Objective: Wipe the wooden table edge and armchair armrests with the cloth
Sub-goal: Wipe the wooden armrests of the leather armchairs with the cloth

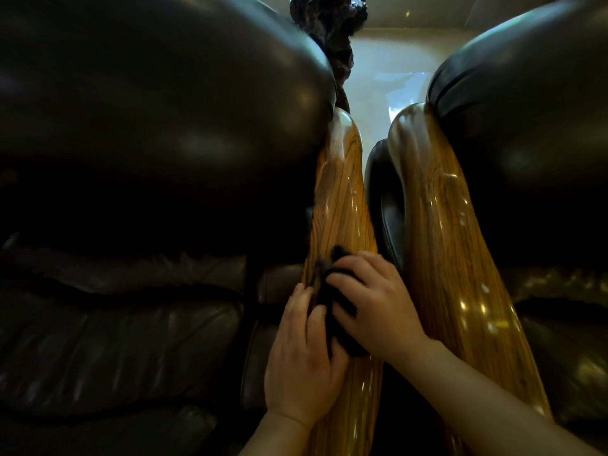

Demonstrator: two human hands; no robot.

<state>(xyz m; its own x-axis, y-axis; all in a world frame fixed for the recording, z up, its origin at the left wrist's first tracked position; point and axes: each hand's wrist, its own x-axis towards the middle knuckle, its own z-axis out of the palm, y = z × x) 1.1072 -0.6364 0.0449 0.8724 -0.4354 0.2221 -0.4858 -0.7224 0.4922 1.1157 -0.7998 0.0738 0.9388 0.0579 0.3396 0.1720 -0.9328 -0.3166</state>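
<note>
A dark cloth lies bunched on the glossy wooden armrest of the left armchair. My left hand grips the cloth's near end against the armrest's left side. Over the cloth's right side lies my right hand, fingers curled onto it and pressing it to the wood. A second wooden armrest, belonging to the right armchair, runs parallel just to the right and is untouched. The cloth's middle is partly hidden under my fingers.
Dark leather backrests bulge at the upper left and upper right. A dark seat cushion fills the lower left. A narrow gap separates the two armrests. A dark carved object stands beyond, on a pale shiny floor.
</note>
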